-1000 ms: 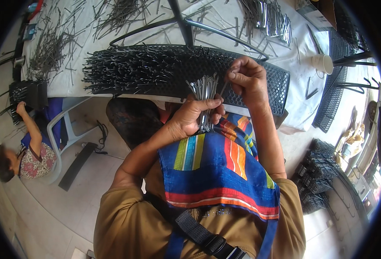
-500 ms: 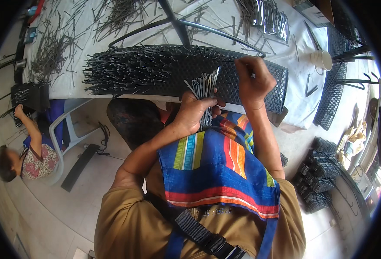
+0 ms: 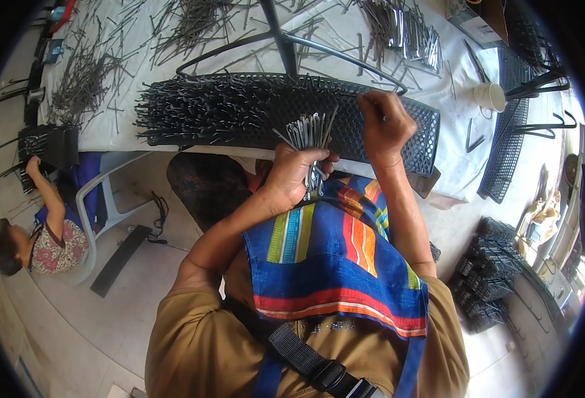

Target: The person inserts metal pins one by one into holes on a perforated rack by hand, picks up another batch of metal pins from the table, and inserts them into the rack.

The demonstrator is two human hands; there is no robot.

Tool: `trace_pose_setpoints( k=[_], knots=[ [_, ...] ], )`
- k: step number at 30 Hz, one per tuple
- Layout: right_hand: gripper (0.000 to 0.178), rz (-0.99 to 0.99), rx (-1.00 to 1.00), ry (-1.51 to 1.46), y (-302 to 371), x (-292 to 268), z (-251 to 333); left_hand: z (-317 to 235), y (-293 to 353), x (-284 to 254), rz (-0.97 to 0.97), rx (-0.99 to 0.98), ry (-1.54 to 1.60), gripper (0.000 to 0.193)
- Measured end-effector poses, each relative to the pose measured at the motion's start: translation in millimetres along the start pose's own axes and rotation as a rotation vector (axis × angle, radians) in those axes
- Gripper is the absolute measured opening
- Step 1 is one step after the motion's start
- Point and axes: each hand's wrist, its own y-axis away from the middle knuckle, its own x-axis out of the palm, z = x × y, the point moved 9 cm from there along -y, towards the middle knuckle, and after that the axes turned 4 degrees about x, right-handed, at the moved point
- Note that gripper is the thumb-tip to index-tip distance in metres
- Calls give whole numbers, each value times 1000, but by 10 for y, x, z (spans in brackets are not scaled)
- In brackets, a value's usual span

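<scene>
My left hand is closed around a fanned bundle of thin metal strips, above the apron on my lap. The bundle's upper ends spread out over the near edge of a long black perforated panel. Dark strips stand densely in the panel's holes across its left half, while bare holes show toward its right end. Over that right part, my right hand is pinched with the fingers curled in. What lies between its fingertips, if anything, is too small to make out.
A black tubular frame rises behind the panel. Loose strips litter the white-covered table. A white cup and a cardboard box sit at the right. At the left, another person works beside a white chair.
The strips in my left hand are fanned wider and tilted differently. My right hand has shifted only slightly over the panel, still pinched. The view has moved a little.
</scene>
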Motion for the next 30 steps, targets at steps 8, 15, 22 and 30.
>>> trace_pose_setpoints(
  k=[8,15,22,30],
  knots=[
    [5,128,-87,239,-88,289,100,-107,52,54,-92,12,166,14],
    [16,187,298,-285,267,44,-44,-439,63,151,-56,225,134,34],
    [49,5,861,-958,840,414,-162,-323,213,517,-22,394,249,22],
    [21,285,976,-999,854,570,-37,-190,217,156,10,293,160,13]
  ],
)
